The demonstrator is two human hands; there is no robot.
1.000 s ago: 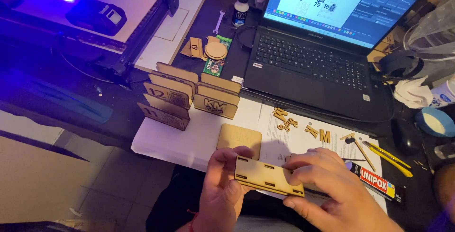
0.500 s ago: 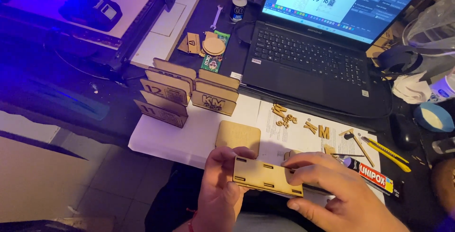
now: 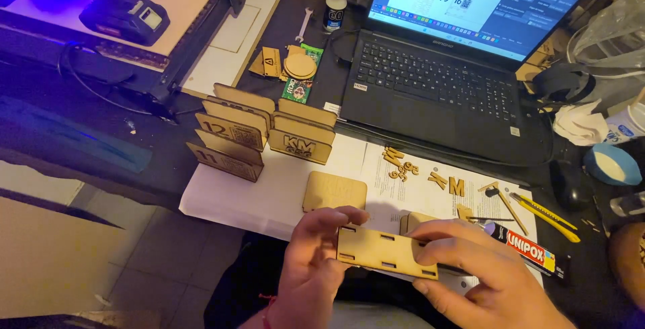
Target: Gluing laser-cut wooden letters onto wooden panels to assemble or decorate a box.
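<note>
Above the person's lap, at the near edge of the table (image 3: 168, 111), both hands pinch a flat rectangular plywood panel with small slots (image 3: 386, 252): left hand (image 3: 312, 268) fingers at its left end, right hand (image 3: 480, 278) fingers curled over its right end. Just beyond lies a rounded square wooden plate (image 3: 334, 191) on white paper (image 3: 269, 198).

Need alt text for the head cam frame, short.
Two bare hands hold a flat wooden panel with slots over a paper-covered desk, the left hand at its left end and the right hand over its right end. Behind it stand small engraved wooden plaques, loose wooden letters, a glue tube and an open laptop.
</note>
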